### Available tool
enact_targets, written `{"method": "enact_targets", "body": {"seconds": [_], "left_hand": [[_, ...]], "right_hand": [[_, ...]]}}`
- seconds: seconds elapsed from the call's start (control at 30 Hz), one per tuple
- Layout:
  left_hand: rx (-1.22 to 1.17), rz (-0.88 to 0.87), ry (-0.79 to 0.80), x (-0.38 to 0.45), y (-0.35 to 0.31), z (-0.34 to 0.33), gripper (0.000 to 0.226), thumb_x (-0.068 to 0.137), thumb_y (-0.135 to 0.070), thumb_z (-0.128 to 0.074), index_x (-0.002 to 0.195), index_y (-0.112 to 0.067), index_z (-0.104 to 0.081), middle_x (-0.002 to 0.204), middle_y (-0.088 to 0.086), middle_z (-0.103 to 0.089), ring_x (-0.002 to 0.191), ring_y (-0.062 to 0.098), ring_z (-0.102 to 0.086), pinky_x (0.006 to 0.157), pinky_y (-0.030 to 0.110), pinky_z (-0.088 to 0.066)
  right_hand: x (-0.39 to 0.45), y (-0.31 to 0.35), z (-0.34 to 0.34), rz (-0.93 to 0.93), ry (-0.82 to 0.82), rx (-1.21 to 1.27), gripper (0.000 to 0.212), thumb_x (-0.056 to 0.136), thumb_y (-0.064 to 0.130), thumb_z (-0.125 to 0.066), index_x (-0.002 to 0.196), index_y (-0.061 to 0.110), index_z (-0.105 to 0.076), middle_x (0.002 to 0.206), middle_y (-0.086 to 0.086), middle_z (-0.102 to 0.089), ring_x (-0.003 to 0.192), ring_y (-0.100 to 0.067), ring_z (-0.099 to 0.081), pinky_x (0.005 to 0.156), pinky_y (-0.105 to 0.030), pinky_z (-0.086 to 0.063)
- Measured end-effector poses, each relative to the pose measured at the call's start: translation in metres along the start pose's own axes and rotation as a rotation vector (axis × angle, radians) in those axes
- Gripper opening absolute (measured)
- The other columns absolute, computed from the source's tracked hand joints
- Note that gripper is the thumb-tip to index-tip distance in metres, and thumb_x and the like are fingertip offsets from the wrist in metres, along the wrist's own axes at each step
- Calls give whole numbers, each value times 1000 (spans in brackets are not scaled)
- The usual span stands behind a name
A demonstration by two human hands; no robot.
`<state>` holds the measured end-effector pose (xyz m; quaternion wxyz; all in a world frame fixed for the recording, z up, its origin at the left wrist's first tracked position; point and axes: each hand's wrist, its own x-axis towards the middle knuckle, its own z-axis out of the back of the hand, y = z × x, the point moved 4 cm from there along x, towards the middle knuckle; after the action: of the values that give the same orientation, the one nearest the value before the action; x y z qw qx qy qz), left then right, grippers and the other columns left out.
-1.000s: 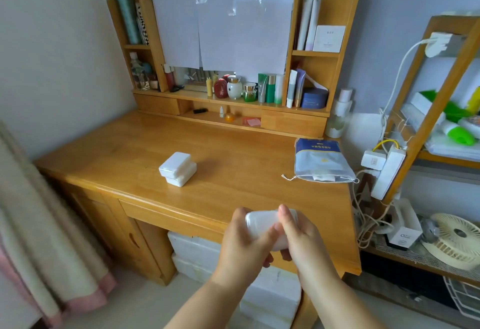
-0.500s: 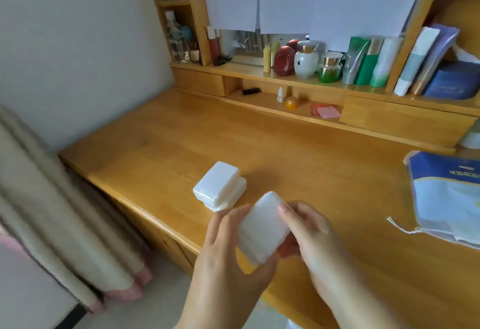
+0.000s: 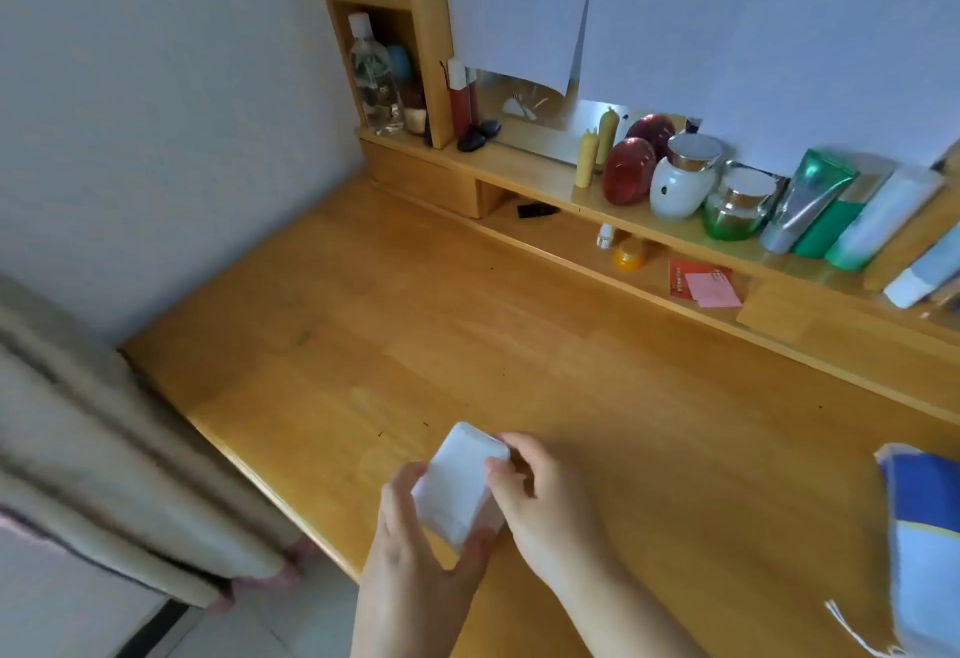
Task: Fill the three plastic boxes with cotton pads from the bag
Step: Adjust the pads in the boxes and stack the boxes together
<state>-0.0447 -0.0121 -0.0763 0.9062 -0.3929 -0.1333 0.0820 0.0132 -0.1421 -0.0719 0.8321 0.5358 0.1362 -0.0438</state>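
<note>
A bedroom or dressing corner in a home. A honey-coloured wooden desk (image 3: 467, 325) stands against a pale wall, with a built-in wooden shelf (image 3: 524, 174) along its back. The shelf holds skincare and cosmetics: a clear bottle (image 3: 375, 80), a red oval jar (image 3: 628, 171), a white pot with a gold lid (image 3: 683, 179), a green glass jar (image 3: 740, 205) and green tubes (image 3: 810, 205). Beige fabric (image 3: 104, 449) with a pink hem hangs at the left.
</note>
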Motion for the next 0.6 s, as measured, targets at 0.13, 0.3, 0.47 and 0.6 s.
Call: {"method": "enact_targets", "body": {"seconds": [0.13, 0.3, 0.47, 0.6], "left_hand": [[22, -9, 23, 3, -4, -3, 81, 56, -23, -88, 115, -30, -34, 98, -11, -52, 71, 9, -53, 44, 7, -36], [21, -100, 85, 3, -10, -14, 82, 55, -15, -88, 116, -27, -36, 91, -11, -54, 65, 10, -57, 46, 5, -36], [-24, -22, 44, -5, 3, -21, 108, 44, -12, -92, 135, -12, -34, 125, 1, -48, 108, 15, -54, 81, 19, -42], [-567, 533, -52, -27, 4, -16, 85, 70, -34, -76, 140, -24, -29, 139, -2, -41, 124, 13, -43, 103, 37, -35]], "right_hand": [[-3, 1, 8, 4, -9, 51, 19, 90, 34, -54, 109, 37, -55, 99, 19, -64, 90, 6, -58, 68, -7, -41], [-8, -8, 22, 6, -1, 93, 20, 88, 35, -59, 108, 35, -57, 98, 20, -64, 89, 13, -55, 68, -3, -39], [-7, -19, 19, -90, 99, 174, 27, 88, 39, -61, 113, 32, -54, 105, 17, -64, 91, 12, -56, 71, -4, -39], [-5, -17, 20, -153, 150, 196, 38, 89, 49, -54, 122, 42, -39, 112, 29, -50, 101, 14, -48, 75, -1, -36]]}}
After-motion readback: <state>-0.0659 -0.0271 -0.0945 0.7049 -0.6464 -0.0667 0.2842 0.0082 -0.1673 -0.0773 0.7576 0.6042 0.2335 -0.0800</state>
